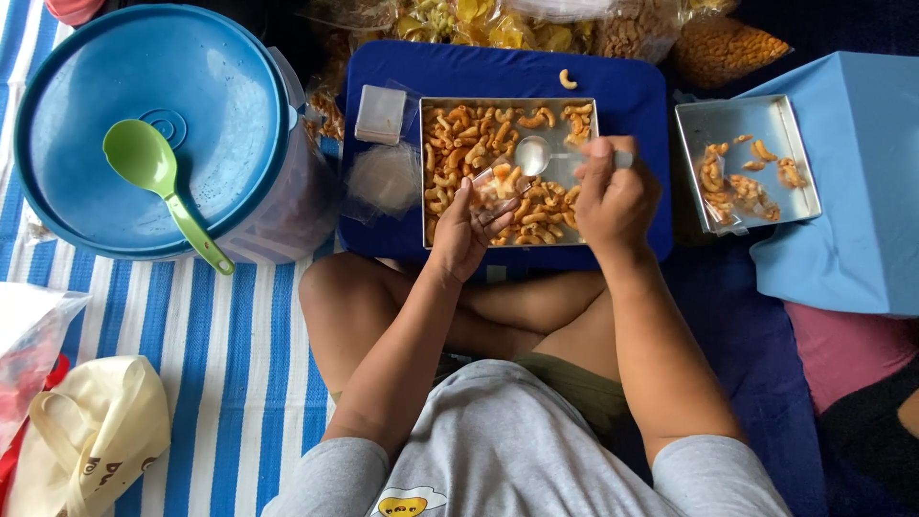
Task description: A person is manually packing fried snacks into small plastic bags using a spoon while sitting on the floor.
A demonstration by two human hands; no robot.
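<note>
Head view: your left hand [466, 230], at centre frame, grips a small clear bag [498, 184] partly filled with curled orange snacks, held over the metal tray [431, 206]. Your right hand [613, 196], just right of it, is closed around a metal spoon [533, 153] whose bowl sits at the bag's mouth. The tray rests on a blue board [498, 67]. Upper left: a blue lid [105, 86] carrying a green ladle [158, 177]. Right: a second tray [737, 120] with fewer snacks.
</note>
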